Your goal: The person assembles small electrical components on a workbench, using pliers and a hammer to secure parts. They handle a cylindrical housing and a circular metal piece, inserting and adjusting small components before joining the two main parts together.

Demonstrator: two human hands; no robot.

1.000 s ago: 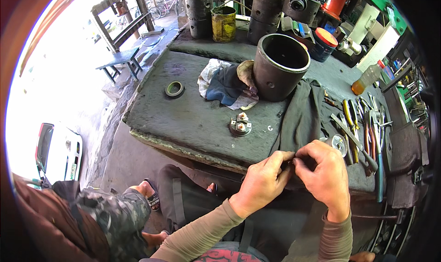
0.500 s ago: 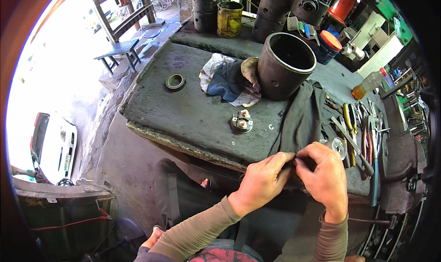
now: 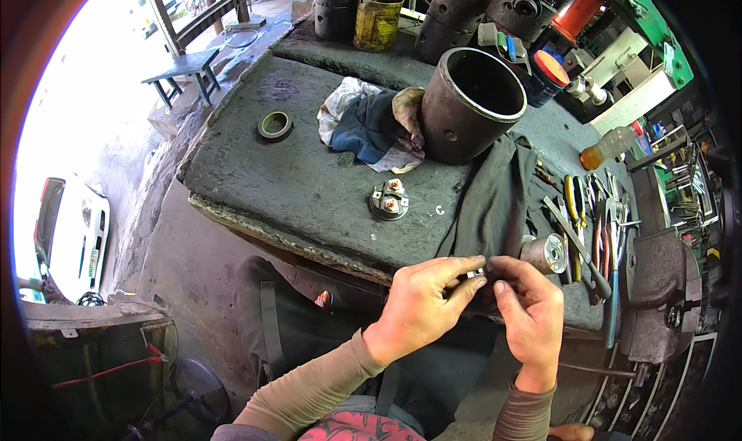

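Over the near edge of the workbench (image 3: pixel 309 217), my left hand (image 3: pixel 425 298) pinches a small pale metal piece (image 3: pixel 476 272) between thumb and forefinger. My right hand (image 3: pixel 533 309) is beside it with fingers curled and thumb toward them; what it holds, if anything, is too small to name. A can-shaped metal part (image 3: pixel 546 254) lies just beyond my right hand. A round dark cap with two copper-coloured terminals (image 3: pixel 389 200) rests on the bench beyond my left hand. Between the cap and the tools spreads a dark cloth (image 3: pixel 491 201).
A large dark metal cylinder (image 3: pixel 456 124) stands behind, beside crumpled rags (image 3: pixel 371 128). A metal ring (image 3: pixel 274 126) lies farther left. Pliers (image 3: pixel 572 197) and wrenches crowd the right side, near a bottle of amber liquid (image 3: pixel 607 147) and a vise (image 3: pixel 665 286).
The view has shifted, so the bench things sit farther left. My fingertips have parted slightly, and the small metal piece now shows in my left hand; the can-shaped part is less covered.
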